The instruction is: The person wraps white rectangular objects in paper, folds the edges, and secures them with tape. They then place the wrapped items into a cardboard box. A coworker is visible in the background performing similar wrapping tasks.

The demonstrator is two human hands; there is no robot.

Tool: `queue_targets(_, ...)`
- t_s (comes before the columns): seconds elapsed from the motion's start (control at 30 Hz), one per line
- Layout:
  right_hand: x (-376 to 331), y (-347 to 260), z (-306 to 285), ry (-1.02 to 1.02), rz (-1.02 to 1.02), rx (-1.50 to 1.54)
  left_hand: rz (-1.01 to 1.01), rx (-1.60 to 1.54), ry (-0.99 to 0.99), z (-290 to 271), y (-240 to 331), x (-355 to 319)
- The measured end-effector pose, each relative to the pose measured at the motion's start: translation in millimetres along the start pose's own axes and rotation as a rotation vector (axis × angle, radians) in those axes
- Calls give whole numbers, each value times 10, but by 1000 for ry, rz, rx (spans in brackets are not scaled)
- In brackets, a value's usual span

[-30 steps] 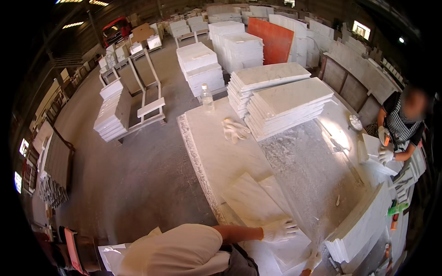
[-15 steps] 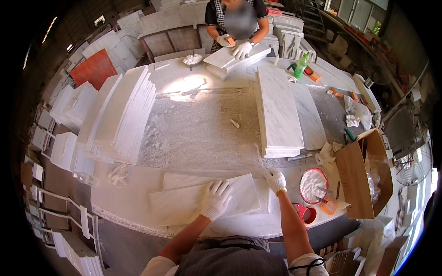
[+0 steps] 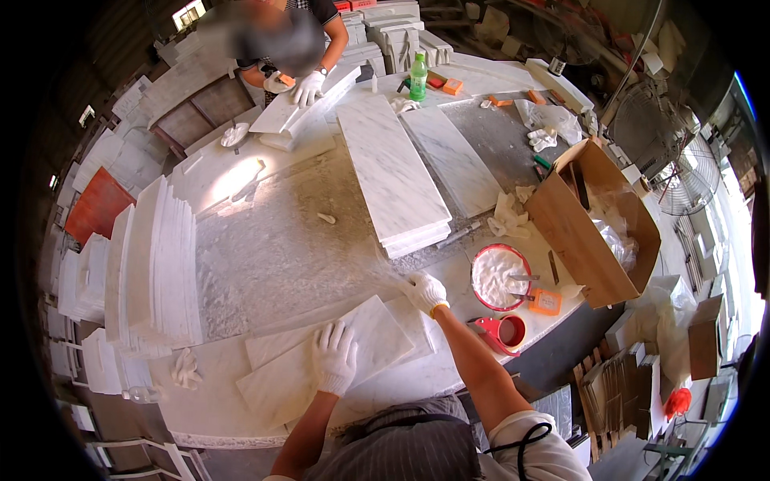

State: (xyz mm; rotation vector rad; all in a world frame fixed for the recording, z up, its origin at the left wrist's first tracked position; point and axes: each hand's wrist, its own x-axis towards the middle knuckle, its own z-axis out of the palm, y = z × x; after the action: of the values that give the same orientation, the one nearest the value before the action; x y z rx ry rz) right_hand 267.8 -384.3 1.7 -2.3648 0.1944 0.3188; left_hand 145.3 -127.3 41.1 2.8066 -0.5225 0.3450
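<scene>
My left hand, in a white knitted glove, lies flat with fingers spread on a pale grey-veined marble slab. That slab rests askew over other white slabs at the near side of the table. My right hand, gloved too, is closed just past the slabs' far right corner. A faint pale streak runs from its fingers toward the dusty patch; what it holds, if anything, I cannot make out. Right of it stands a red-rimmed bowl of white paste with blades in it, beside a red tape dispenser and an orange block.
Stacked marble slabs stand beyond my right hand, more stacked slabs at the left. A cardboard box sits at the right edge. Across the table a co-worker's gloved hand presses a slab, near a green bottle.
The whole view has swung to the right, so the table appears shifted left and tilted. My left hand stays on the slab; my right stays closed beyond its corner.
</scene>
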Motion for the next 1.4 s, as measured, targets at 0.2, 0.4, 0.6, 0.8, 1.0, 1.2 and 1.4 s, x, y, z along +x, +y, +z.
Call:
queue_targets(0.2, 100, 130, 84, -28, -28, 39, -13, 26, -21, 11, -21, 3)
queue_targets(0.4, 54, 21, 36, -18, -4, 41, -19, 47, -21, 77, -72, -41)
queue_targets(0.6, 82, 22, 31, -70, -1, 36, 185, -26, -144, 59, 150, 35)
queue_targets(0.8, 70, 113, 77, 38, -78, 47, 149, -5, -126, 216, 384, 346)
queue_targets(1.0, 75, 67, 86, 0, -37, 45, 162, -3, -129, 215, 439, 556)
queue_targets(1.2, 49, 59, 43, -15, -35, 35, 203, -46, -155, 151, 451, 511)
queue_targets(1.4, 50, 70, 54, -33, -22, 47, 340, -126, -144, 72, 244, 237)
